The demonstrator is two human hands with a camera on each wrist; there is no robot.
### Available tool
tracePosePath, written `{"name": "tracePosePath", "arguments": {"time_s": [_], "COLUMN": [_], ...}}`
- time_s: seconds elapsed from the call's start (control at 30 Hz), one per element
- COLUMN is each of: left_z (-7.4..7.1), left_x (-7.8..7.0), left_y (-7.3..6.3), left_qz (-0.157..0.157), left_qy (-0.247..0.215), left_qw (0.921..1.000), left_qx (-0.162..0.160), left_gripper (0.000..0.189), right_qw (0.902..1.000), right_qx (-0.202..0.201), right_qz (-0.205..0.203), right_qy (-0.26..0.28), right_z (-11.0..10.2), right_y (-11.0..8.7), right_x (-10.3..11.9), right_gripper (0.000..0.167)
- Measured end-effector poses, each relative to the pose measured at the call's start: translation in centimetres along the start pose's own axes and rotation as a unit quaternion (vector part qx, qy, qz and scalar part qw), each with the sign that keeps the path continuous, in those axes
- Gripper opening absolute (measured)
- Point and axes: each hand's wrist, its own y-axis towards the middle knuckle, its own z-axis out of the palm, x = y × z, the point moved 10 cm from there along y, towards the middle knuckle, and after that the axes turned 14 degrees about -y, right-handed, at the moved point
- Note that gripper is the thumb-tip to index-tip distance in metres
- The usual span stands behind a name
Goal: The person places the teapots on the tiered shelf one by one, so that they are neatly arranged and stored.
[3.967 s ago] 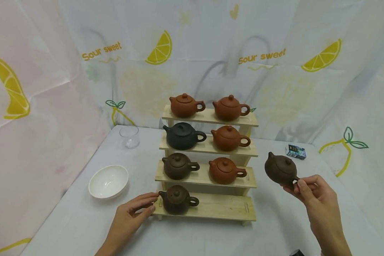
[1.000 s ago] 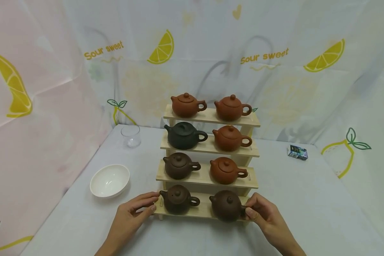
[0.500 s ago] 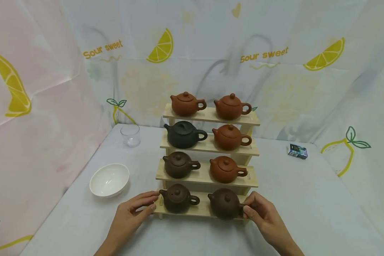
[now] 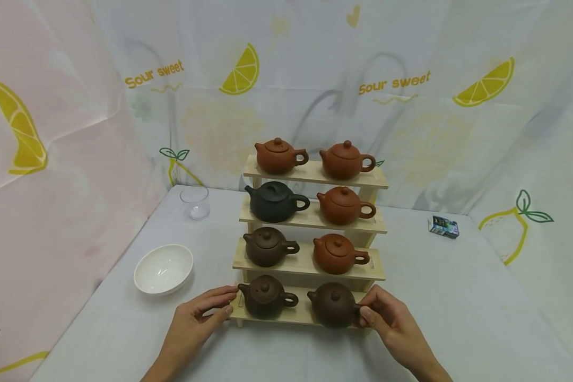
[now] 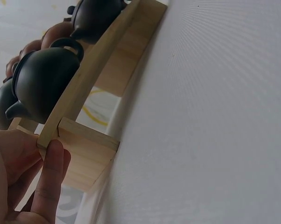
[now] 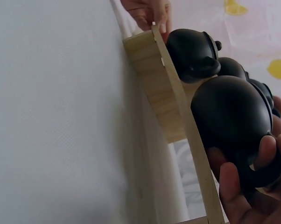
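A dark brown teapot sits at the right of the bottom step of a four-step wooden rack. Thumb and fingers of my right hand pinch its handle; the right wrist view shows the teapot's body against the board. At the rack's left end, my left hand holds the bottom board's edge between thumb and fingers, as the left wrist view shows on the board. Another dark brown teapot stands just right of the left fingertips, spout toward them.
Above stand a brown teapot, a dark green teapot and several orange-brown teapots. Left of the rack are a white bowl and a clear glass. A small printed box lies at the back right.
My right hand has brought the dark brown teapot from the right of the rack to the bottom step, then slid it slightly left. The left hand has stayed at the rack's end.
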Motion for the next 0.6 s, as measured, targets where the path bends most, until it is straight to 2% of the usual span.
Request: {"name": "tracePosePath", "arguments": {"time_s": [0.33, 0.6], "left_z": [-0.1, -0.1], "left_x": [0.4, 0.4], "left_y": [0.0, 0.0], "left_qz": [-0.013, -0.010], "left_qy": [-0.001, 0.000], "left_qw": [0.9999, 1.0000], "left_qx": [-0.001, -0.002], "left_gripper": [0.023, 0.024], "right_qw": [0.9960, 0.9934], "right_qx": [-0.036, -0.053], "right_qz": [0.020, 0.014], "right_qy": [-0.079, -0.100], "right_z": [-0.7, -1.1], "right_y": [-0.1, -0.1], "right_x": [-0.3, -0.3], "right_gripper": [0.014, 0.015]}}
